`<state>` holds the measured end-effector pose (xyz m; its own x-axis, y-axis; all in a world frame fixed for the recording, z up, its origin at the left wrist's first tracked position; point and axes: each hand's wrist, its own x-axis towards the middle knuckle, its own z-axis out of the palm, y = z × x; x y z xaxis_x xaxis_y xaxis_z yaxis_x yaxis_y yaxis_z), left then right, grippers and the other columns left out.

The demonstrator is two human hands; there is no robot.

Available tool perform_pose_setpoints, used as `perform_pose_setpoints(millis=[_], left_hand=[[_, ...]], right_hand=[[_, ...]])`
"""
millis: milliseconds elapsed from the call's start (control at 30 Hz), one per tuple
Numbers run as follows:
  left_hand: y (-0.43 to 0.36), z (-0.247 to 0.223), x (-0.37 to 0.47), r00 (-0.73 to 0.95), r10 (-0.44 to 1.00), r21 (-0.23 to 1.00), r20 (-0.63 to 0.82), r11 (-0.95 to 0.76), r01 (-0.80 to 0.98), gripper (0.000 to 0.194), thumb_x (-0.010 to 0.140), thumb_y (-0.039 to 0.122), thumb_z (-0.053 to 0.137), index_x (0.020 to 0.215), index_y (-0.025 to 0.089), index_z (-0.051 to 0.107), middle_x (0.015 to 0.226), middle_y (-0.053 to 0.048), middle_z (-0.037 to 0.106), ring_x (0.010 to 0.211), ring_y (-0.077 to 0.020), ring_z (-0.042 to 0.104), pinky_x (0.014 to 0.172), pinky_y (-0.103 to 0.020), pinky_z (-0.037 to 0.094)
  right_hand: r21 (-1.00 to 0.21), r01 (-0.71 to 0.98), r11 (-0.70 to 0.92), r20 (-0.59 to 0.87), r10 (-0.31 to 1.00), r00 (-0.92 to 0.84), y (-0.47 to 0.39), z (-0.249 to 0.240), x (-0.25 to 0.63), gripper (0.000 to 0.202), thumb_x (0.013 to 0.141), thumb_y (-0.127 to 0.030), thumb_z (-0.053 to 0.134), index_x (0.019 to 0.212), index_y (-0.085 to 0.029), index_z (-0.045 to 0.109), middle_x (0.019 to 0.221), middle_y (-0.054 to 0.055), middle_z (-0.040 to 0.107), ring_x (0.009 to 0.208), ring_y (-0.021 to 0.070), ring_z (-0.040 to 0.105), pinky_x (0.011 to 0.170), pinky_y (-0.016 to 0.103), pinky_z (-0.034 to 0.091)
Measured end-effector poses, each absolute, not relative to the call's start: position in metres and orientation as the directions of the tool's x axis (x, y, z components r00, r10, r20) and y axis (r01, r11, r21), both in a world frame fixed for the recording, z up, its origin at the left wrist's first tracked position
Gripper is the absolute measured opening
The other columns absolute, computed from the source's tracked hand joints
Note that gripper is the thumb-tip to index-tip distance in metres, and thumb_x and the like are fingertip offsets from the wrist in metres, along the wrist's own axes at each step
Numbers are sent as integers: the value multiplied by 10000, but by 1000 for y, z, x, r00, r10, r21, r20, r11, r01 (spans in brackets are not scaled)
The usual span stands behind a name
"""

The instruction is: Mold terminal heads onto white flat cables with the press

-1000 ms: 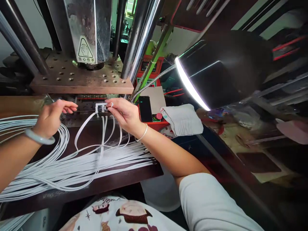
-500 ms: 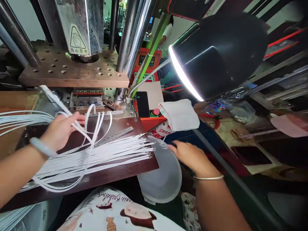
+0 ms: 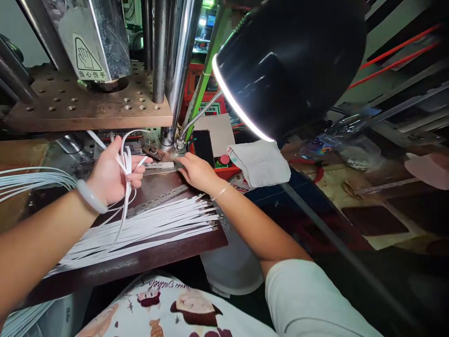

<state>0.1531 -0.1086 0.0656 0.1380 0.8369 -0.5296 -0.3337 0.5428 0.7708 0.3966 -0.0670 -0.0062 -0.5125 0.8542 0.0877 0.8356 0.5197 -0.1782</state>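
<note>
Up close at the press, we are gripping a looped handful of white flat cables in our left hand, fingers closed around them just below the perforated steel plate. Our right hand is resting flat, fingers together, on the worktable beside a narrow metal strip, holding nothing. More cables are lying fanned across the table, and a black lamp is glaring overhead beside a folded white cloth.
</note>
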Motion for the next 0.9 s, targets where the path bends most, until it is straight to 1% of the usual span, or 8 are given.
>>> perform_pose_setpoints(millis=[100,200,333,400,567,633,767,900], left_hand=[[-130,69,152,210,950,889,-230,293,-353,757,818,819,543,819,83,722,454,36,371,329,-56,264,348,-199,230],[-141,78,133,11,1000,948,6,-2,-318,455,617,493,873,613,155,567,462,77,326,364,-35,249,383,-197,212],[-147,88,71,-579,806,874,118,-361,-324,401,1001,422,458,677,197,383,512,83,241,433,-79,208,442,-196,279],[-160,85,30,-690,723,915,-14,-269,-300,478,1083,424,147,755,206,416,554,66,343,498,-97,349,557,-210,427],[-218,69,-50,-416,711,811,-567,570,-130,560,900,705,475,951,183,671,860,-109,730,834,-271,643,774,-435,553],[-233,68,-62,-524,689,706,-500,675,214,569,804,735,566,883,189,704,817,-116,731,800,-297,633,746,-448,538],[-235,63,-36,-196,964,473,181,89,877,348,881,546,570,895,247,747,950,-43,773,974,-283,679,1006,-438,507],[-234,28,40,488,837,414,247,-546,728,400,974,468,496,1164,259,780,1190,-67,786,1100,-267,718,1073,-380,512]], right_hand=[[-88,786,612,-23,787,-616,-47,-6,374,304,1029,-286,576,1274,-131,668,1265,169,662,1184,283,648,942,352,514],[-30,742,670,-64,739,-671,-42,-4,365,285,1044,-295,550,1227,-129,692,1228,163,673,1170,278,642,947,350,483],[36,788,615,-35,789,-614,-49,1,373,250,1010,-208,550,1168,-104,713,1158,188,689,1110,299,638,924,376,463],[26,825,564,34,825,-565,-57,2,383,240,963,-135,555,1132,-85,719,1123,209,689,1067,311,634,901,396,468],[-323,523,789,124,583,-803,-84,-6,409,198,924,-211,684,1112,-182,741,1028,112,726,990,259,649,896,392,513],[-343,468,814,134,535,-834,-95,-12,409,143,956,-249,679,1065,-196,754,971,93,724,936,235,646,863,368,506],[-200,524,828,75,547,-834,-110,-16,389,104,965,-246,690,990,-176,763,884,79,700,874,219,607,832,345,455],[-52,566,823,18,567,-823,-110,-9,359,137,999,-235,632,997,-147,738,979,113,697,984,245,574,868,360,419]])
